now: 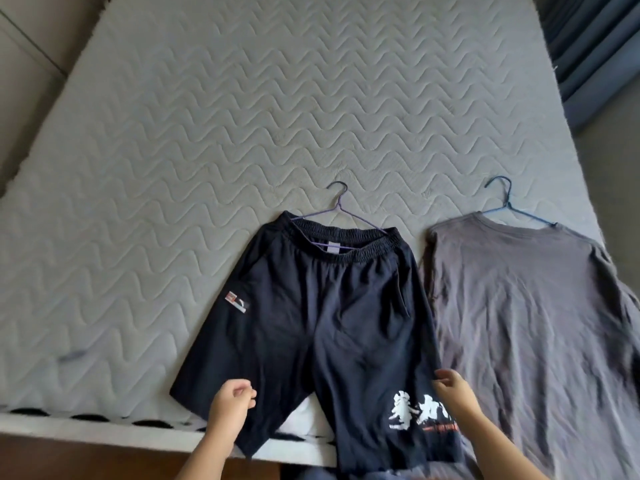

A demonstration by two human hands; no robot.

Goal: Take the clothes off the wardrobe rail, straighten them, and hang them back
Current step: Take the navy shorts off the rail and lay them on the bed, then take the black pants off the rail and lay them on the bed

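Dark navy shorts (pixel 311 313) lie flat on the grey quilted mattress (pixel 242 116), their waistband on a purple wire hanger (pixel 337 209). White lettering marks the right leg. Beside them on the right lies a grey T-shirt (pixel 526 323) on a blue wire hanger (pixel 504 202). My left hand (pixel 232 401) rests over the left leg of the shorts with its fingers curled in; whether it pinches the fabric I cannot tell. My right hand (pixel 453 389) sits at the outer edge of the right leg, fingers bent, seemingly touching the cloth.
The mattress edge runs along the bottom, with a wooden bed frame (pixel 86 459) below it. Blue curtains (pixel 595 46) hang at the top right. A beige wall or wardrobe panel (pixel 27 64) is at the left. A small dark smudge (pixel 72 355) lies on the mattress.
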